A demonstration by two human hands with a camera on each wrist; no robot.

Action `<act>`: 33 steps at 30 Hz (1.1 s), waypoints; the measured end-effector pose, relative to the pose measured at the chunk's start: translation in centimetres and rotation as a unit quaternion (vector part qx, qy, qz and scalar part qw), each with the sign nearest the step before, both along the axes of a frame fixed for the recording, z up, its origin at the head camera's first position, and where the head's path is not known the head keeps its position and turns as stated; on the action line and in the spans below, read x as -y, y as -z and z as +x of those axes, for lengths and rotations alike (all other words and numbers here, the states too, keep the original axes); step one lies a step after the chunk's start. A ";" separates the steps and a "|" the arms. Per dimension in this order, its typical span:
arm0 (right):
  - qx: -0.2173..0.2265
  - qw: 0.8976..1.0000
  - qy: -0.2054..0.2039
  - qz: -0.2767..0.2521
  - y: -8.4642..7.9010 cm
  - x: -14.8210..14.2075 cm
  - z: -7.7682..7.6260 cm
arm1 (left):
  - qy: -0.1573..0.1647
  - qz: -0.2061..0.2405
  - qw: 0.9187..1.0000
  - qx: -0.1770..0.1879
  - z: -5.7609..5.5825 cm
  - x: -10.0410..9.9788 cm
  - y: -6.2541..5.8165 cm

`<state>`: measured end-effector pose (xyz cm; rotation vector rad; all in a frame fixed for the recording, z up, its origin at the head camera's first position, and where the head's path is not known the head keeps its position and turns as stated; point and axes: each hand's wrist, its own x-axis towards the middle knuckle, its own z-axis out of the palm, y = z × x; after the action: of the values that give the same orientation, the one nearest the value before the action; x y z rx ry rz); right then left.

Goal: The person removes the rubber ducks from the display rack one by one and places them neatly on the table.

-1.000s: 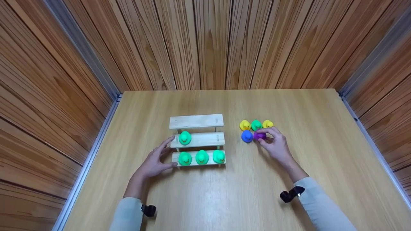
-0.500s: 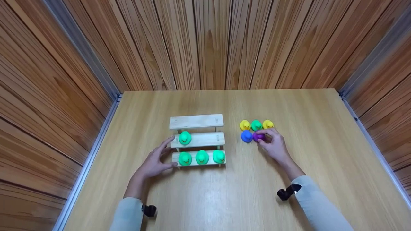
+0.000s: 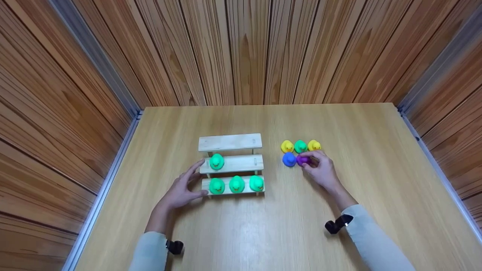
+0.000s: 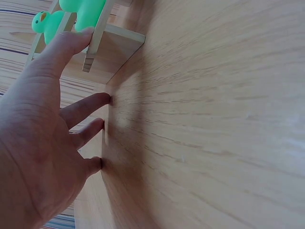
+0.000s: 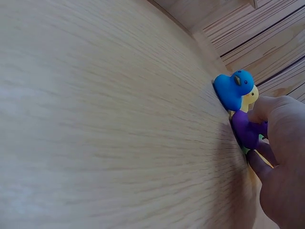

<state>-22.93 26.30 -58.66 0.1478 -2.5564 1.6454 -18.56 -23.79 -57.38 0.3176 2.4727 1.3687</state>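
My right hand (image 3: 323, 171) pinches a purple rubber duck (image 3: 303, 160) between thumb and fingers, low at the table. In the right wrist view the purple duck (image 5: 245, 130) stands close beside a blue rubber duck (image 5: 232, 89), its head partly hidden by the hand. On the left, my left hand (image 3: 184, 191) lies with spread fingers at the end of a three-step wooden rack (image 3: 243, 163). Its thumb (image 4: 71, 44) touches the front step, while other fingertips rest on the table. Green rubber ducks stand on the rack: three in front, one (image 3: 217, 161) at the middle step's left end.
Behind the blue and purple ducks, a yellow duck (image 3: 287, 146), a green duck (image 3: 301, 146) and another yellow duck (image 3: 314, 145) form a row. The rack's top step (image 3: 230, 142) is bare. Wood-plank walls (image 3: 248, 52) enclose the table (image 3: 241, 233).
My right hand has shifted slightly left with the purple duck, towards the blue duck. The left hand and the rack have stayed where they were.
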 end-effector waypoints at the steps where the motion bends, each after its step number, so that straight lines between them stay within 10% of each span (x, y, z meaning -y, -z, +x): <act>1: 0.002 1.000 0.000 -0.003 0.0 0.0 0.0 | 0.000 0.000 1.000 0.000 0.0 0.0 0.0; 33: 0.008 1.000 -0.015 0.012 -1.4 -0.5 0.0 | -0.016 -0.006 1.000 0.013 0.1 -0.1 -0.1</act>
<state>-22.92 26.82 -57.28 0.1756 -2.5995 1.6340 -18.45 -23.71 -57.28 0.2576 2.4749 1.3604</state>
